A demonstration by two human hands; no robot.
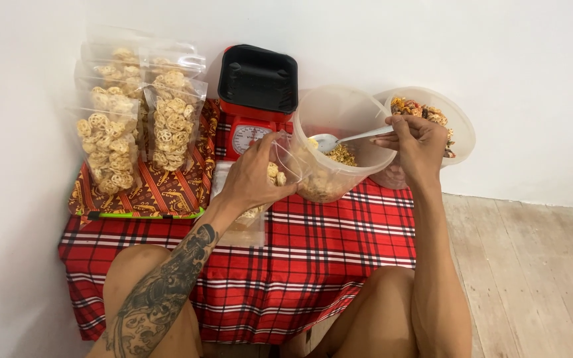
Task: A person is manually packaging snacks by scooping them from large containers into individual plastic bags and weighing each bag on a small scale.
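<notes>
Head view: the left hand (254,178) has its fingers (280,142) closed around the mouth of a clear plastic bag (254,215), partly filled with pale snacks and held open beside a tilted clear tub (339,149). The right hand (418,142) pinches the handle of a metal spoon (349,139), whose bowl sits inside the tub above the crumbly snack mix. A second tub (449,116) of darker mix stands behind it, against the wall. A red kitchen scale (254,99) with a black tray stands just behind the left hand, and filled snack bags (134,113) lean on the wall to the left. All rest on a red plaid cloth (313,258) over the low bench. The tub leans steeply; it looks likely to tip, or the spoon could spill mix past the narrow bag mouth.
</notes>
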